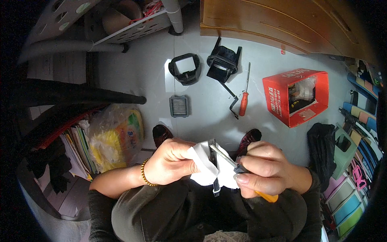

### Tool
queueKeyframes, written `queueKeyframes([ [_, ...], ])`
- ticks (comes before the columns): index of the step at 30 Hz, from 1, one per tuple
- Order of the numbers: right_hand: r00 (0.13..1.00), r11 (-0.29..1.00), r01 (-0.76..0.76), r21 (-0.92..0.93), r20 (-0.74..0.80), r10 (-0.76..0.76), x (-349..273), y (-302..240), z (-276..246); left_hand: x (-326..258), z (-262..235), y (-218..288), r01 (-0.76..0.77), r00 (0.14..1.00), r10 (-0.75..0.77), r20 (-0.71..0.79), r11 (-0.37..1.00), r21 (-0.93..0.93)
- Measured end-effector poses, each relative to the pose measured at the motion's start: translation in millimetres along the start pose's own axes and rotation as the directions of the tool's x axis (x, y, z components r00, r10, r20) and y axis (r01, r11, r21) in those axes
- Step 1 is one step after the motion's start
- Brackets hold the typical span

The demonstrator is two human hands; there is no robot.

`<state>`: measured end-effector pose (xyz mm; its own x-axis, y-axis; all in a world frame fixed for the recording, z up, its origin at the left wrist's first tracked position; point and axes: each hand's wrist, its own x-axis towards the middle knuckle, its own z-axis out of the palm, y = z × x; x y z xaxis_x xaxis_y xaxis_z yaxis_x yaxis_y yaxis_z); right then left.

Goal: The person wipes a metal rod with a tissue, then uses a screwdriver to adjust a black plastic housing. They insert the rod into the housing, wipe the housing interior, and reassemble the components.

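Above my lap, my left hand [171,161], with a beaded bracelet at its wrist, is closed on a folded white tissue [204,164]. A narrow black plastic part [212,151] stands upright against the tissue, its lower end [216,188] poking out below. My right hand [264,167] is wrapped round a screwdriver [224,156] with an orange and black handle. Its metal shaft points up and left, and the tip meets the upper end of the black part or lies just over it. The fingers partly hide the handle.
On the floor ahead lie a black housing ring [184,68], a black bracket-like part [223,62], a grey pleated filter [179,106], a thin black crank-shaped piece [233,105] and a red-handled screwdriver [244,99]. A red box [278,97] stands right; a plastic bag [115,137] left.
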<state>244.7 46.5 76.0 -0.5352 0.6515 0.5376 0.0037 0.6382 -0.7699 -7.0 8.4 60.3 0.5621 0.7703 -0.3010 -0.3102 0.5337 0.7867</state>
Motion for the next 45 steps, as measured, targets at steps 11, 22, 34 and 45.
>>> queueKeyframes([
  [11, 1.000, 0.999, -0.017, -0.051, -0.019, 0.016, 3, 0, 2, -1, 5, -3, 0.037, 0.996, -0.050, -0.075, 0.986, -0.162],
  [22, 0.999, 0.971, 0.040, -0.235, 0.019, -0.036, 11, -8, 7, -1, 12, -4, 0.004, 0.988, -0.040, -0.150, 0.972, -0.236],
  [34, 0.999, 0.961, 0.035, -0.273, -0.011, -0.039, 14, -8, 13, 2, 16, -3, -0.041, 0.984, -0.004, -0.176, 0.967, -0.250],
  [45, 0.999, 0.937, 0.037, -0.347, 0.027, -0.029, 18, -14, 15, 3, 18, -2, -0.015, 0.977, 0.016, -0.213, 1.000, 0.004],
])
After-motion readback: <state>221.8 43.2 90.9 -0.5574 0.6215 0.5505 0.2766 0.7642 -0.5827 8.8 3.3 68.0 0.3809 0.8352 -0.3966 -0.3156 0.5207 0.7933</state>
